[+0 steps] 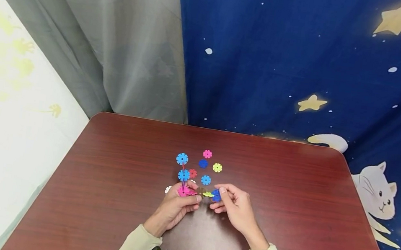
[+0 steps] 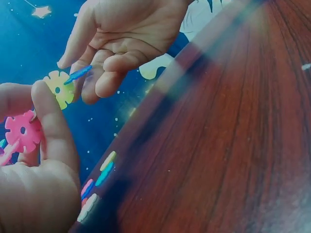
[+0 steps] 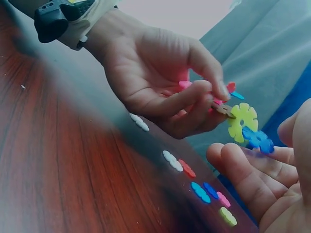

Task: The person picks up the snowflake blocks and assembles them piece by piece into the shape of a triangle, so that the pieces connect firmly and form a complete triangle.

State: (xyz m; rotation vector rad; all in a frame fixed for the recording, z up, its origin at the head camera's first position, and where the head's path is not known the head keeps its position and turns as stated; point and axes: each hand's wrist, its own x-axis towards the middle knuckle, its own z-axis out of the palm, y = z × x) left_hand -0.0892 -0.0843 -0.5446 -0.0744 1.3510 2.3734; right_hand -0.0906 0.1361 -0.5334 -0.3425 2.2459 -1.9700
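My left hand (image 1: pixel 174 208) grips a chain of slotted plastic snowflake discs by its pink discs (image 2: pixel 23 131). Light blue discs (image 1: pixel 182 159) stand at the chain's far left end, joined by red and purple ones. On the other side a brown disc (image 3: pixel 223 109), a yellow disc (image 3: pixel 242 122) and a dark blue disc (image 3: pixel 258 140) run on towards my right hand (image 1: pixel 237 208). That dark blue disc slots into the yellow one and lies against the right fingers. The right thumb stands apart from it in the right wrist view.
Beyond the hands, loose discs lie on the brown table (image 1: pixel 290 196): pink (image 1: pixel 207 154), dark blue (image 1: pixel 203 164), yellow (image 1: pixel 217 167), light blue (image 1: pixel 206 180), red (image 1: pixel 193 173) and white (image 1: pixel 167 189). Grey and blue curtains (image 1: pixel 269 66) hang behind the table's far edge.
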